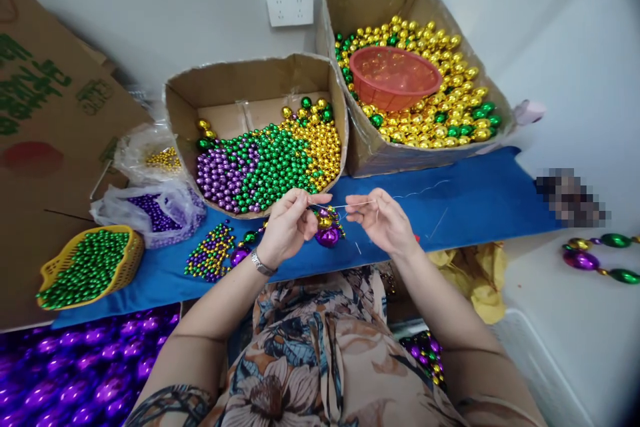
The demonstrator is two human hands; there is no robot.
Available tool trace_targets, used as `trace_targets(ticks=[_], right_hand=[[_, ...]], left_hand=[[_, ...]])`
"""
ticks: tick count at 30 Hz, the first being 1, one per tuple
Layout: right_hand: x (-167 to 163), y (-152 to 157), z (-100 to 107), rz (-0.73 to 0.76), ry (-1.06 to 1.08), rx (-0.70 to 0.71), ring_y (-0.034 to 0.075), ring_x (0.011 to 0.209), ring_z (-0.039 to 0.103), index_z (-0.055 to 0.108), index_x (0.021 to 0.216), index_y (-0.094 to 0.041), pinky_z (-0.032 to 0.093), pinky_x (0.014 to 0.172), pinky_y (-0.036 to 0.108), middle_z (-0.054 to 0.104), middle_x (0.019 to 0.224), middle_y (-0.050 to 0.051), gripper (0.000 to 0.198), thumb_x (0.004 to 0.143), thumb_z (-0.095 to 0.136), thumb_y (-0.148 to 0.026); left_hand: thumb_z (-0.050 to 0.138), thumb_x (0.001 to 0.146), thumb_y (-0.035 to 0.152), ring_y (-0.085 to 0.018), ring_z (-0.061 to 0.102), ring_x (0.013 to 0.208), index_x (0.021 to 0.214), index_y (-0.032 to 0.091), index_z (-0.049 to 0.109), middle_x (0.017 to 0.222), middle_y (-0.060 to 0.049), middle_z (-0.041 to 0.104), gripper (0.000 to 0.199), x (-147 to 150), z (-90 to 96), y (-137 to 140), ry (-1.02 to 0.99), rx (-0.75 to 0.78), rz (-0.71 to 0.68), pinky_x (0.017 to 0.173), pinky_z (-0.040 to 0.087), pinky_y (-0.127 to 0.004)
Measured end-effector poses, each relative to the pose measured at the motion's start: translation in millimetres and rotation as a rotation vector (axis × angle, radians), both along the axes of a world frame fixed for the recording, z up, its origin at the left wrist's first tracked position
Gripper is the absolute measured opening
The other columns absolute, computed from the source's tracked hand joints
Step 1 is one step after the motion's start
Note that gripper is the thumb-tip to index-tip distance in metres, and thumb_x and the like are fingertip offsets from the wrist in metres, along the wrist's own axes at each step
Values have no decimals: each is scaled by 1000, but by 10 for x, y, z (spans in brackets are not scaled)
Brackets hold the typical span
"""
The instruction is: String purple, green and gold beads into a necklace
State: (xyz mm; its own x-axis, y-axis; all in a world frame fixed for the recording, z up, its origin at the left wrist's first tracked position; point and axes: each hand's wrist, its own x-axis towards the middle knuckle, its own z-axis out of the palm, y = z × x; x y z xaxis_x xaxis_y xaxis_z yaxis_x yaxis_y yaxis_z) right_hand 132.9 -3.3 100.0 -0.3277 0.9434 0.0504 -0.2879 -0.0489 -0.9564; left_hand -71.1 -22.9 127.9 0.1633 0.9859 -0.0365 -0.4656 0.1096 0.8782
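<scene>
A thin white thread runs taut between my two hands above the blue cloth. My left hand, with a metal watch at its wrist, pinches one end between thumb and index finger. My right hand pinches the other side, and loose thread trails off to the right across the cloth. Just below and between the hands lie large shiny beads, among them a purple bead; whether the thread joins them I cannot tell. A pile of small mixed beads in green, gold and purple lies left of my left hand.
Behind the hands stands a carton of purple, green and gold beads. Right of it, a bigger carton of gold and green beads holds a red basket. At left are a yellow basket and bead bags. Purple beads fill the lower left.
</scene>
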Motion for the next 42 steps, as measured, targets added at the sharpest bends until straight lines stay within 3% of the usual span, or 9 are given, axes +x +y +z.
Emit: trace_targets(ticks=[5, 9, 17, 20, 24, 28, 31, 34, 42], right_hand=[[-108, -28, 200, -4, 78, 29, 14, 67, 53, 34, 78, -25, 46, 57, 26, 53, 66, -2, 39, 88, 54, -57], [-162, -12, 393, 57, 148, -61, 9, 55, 36, 40, 77, -23, 32, 47, 20, 39, 62, -5, 38, 84, 66, -50], [-40, -3, 198, 22, 199, -255, 4, 44, 22, 42, 85, -24, 19, 43, 18, 29, 59, -11, 36, 83, 70, -47], [40, -4, 205, -33, -79, -14, 7, 45, 28, 44, 92, -26, 25, 46, 20, 33, 58, -10, 28, 92, 57, -50], [153, -3, 251, -8, -858, 595, 12, 65, 49, 56, 112, -23, 37, 63, 27, 57, 76, 0, 23, 100, 44, -38], [158, 7, 198, 24, -1436, 954, 17, 74, 48, 64, 115, -21, 33, 66, 30, 61, 81, 6, 32, 102, 38, -34], [98, 47, 160, -3, -1535, 1080, 17, 75, 44, 68, 93, -18, 32, 68, 30, 57, 80, 8, 39, 103, 36, -36], [46, 118, 186, -79, -1501, 1168, 18, 75, 41, 65, 81, -16, 31, 69, 31, 53, 78, 8, 41, 102, 36, -35], [177, 395, 636, -201, -1505, 1415, 18, 72, 34, 58, 71, -18, 25, 67, 33, 44, 70, 4, 38, 100, 40, -35]], left_hand=[[59, 93, 41, -8, 58, 57, 81, 17, 53, 69, 0, 64, 28, -9, 41, 30, 80, 182, -94, 53, 47, -20], [57, 96, 38, -8, 53, 58, 79, 16, 56, 66, 0, 61, 28, -70, 31, 49, 315, 392, -132, 56, 43, -20], [53, 96, 44, -11, 60, 61, 83, 18, 57, 81, -4, 71, 29, -86, -127, 67, 292, 242, -61, 55, 47, -23], [52, 96, 43, -13, 64, 70, 89, 18, 64, 92, -7, 73, 28, -117, -73, 102, 612, 403, 81, 65, 49, -26], [57, 92, 41, -14, 60, 71, 78, 19, 66, 76, -4, 68, 28, -214, -2, 165, 995, 556, 168, 70, 46, -27], [54, 94, 43, -9, 51, 57, 78, 17, 65, 74, -3, 65, 33, -226, -8, 162, 721, 284, -65, 55, 41, -22], [61, 90, 43, -9, 54, 63, 77, 16, 66, 89, -7, 69, 30, -134, 21, 132, 324, 155, -131, 51, 41, -20], [68, 84, 42, -14, 62, 80, 68, 15, 62, 105, -11, 70, 32, -6, 132, 131, 105, 160, -138, 53, 45, -20], [69, 85, 45, -10, 61, 60, 72, 18, 59, 70, -3, 66, 32, 146, 618, 404, 108, 347, -215, 47, 44, -19]])
